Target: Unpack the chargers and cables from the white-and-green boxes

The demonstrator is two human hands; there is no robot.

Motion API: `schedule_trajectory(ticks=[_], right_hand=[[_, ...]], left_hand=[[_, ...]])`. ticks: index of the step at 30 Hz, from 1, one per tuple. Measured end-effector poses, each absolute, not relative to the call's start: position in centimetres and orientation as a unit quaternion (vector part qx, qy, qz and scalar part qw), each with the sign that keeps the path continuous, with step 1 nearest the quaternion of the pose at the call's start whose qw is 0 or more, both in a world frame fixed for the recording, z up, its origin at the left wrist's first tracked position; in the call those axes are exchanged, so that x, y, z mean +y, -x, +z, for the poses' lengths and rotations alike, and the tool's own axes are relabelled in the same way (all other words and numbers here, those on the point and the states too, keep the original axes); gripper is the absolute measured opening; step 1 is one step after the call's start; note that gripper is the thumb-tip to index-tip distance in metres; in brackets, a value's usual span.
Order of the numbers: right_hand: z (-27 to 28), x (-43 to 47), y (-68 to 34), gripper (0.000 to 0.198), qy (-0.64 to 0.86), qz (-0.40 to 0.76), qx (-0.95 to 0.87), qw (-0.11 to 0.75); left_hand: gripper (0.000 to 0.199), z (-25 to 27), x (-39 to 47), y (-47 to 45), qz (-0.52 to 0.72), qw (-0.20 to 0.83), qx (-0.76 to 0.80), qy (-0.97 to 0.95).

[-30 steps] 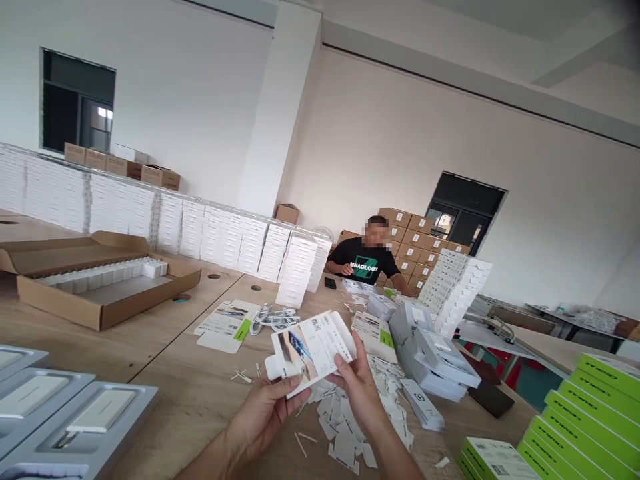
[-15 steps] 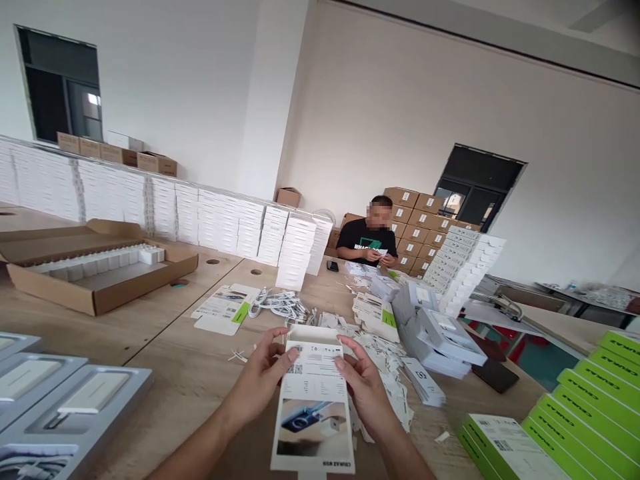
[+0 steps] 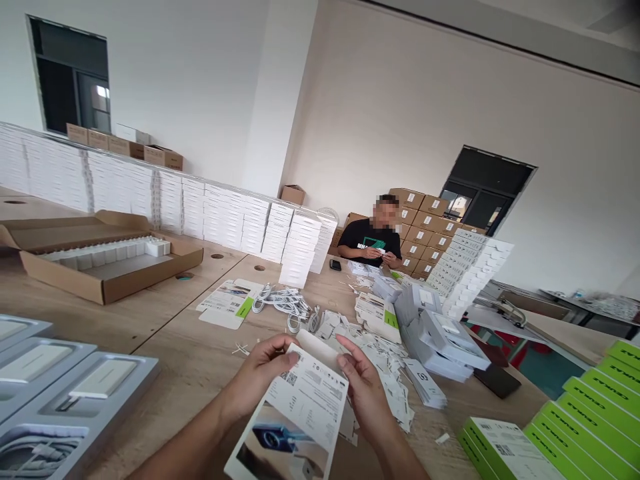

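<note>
A white printed box sleeve (image 3: 296, 415) with a photo of a blue phone on it is held in front of me, its flap end pointing away. My left hand (image 3: 260, 380) grips its upper left edge, thumb on the printed face. At the upper right edge, my right hand (image 3: 369, 387) presses with the thumb while the index finger reaches beside the flap. Just beyond lie white cut paper pieces (image 3: 373, 360) and a bundle of white cables (image 3: 285, 303). To the left, grey trays (image 3: 125, 390) hold white chargers (image 3: 107, 379) and coiled cables.
An open cardboard box (image 3: 115, 283) with white adapters stands at the left. Green-sided boxes (image 3: 575, 413) are stacked at the right. Filled trays (image 3: 440, 337) lie in a pile at centre right. Across the table sits a co-worker (image 3: 373, 237). White boxes (image 3: 220, 213) line the back.
The box sleeve has turned, its near end swinging left. Both hands still hold it near the flap. The view has shifted slightly.
</note>
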State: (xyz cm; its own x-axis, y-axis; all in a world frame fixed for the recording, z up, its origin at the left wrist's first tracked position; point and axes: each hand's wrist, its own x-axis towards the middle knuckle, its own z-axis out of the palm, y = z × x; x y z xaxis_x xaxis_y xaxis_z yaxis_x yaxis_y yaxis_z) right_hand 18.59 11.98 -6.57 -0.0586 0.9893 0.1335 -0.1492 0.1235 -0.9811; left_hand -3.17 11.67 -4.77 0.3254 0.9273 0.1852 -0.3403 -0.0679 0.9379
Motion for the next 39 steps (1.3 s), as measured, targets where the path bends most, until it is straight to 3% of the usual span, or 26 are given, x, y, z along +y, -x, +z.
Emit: schedule_trajectory(ticks=[3,8,17,21,27,29,34,39], right_hand=[[-6.2,11.9,-18.9,0.036,0.418,0.484,-0.574,0.511],[-6.1,11.9,-19.1,0.018,0.407,0.367,-0.651,0.524],[-6.3,11.6,-19.2,0.031,0.393,0.659,-0.459,0.448],[-6.3,11.4,-19.0,0.028,0.412,0.594,-0.536,0.436],[-5.1,10.6,-18.4,0.023,0.389,0.494,-0.640,0.442],[-4.8,10.4,-18.3,0.021,0.385,0.487,-0.649,0.439],[-4.5,10.2,-18.3,0.020,0.371,0.515,-0.628,0.450],[-4.2,10.1,-18.6,0.025,0.351,0.639,-0.532,0.432]], left_hand=[[0.022,-4.7,11.4,3.2,0.487,0.636,0.271,-0.534],[0.018,-4.9,11.5,3.1,0.495,0.602,0.285,-0.558],[0.020,-5.1,11.2,3.0,0.438,0.625,0.283,-0.581],[0.021,-5.2,11.2,3.0,0.446,0.620,0.268,-0.588],[0.042,-5.2,11.0,3.0,0.462,0.619,0.266,-0.577],[0.038,-5.3,11.1,3.1,0.462,0.608,0.269,-0.586],[0.025,-5.3,11.3,3.1,0.461,0.613,0.269,-0.583],[0.020,-5.0,11.6,3.3,0.505,0.641,0.255,-0.519]])
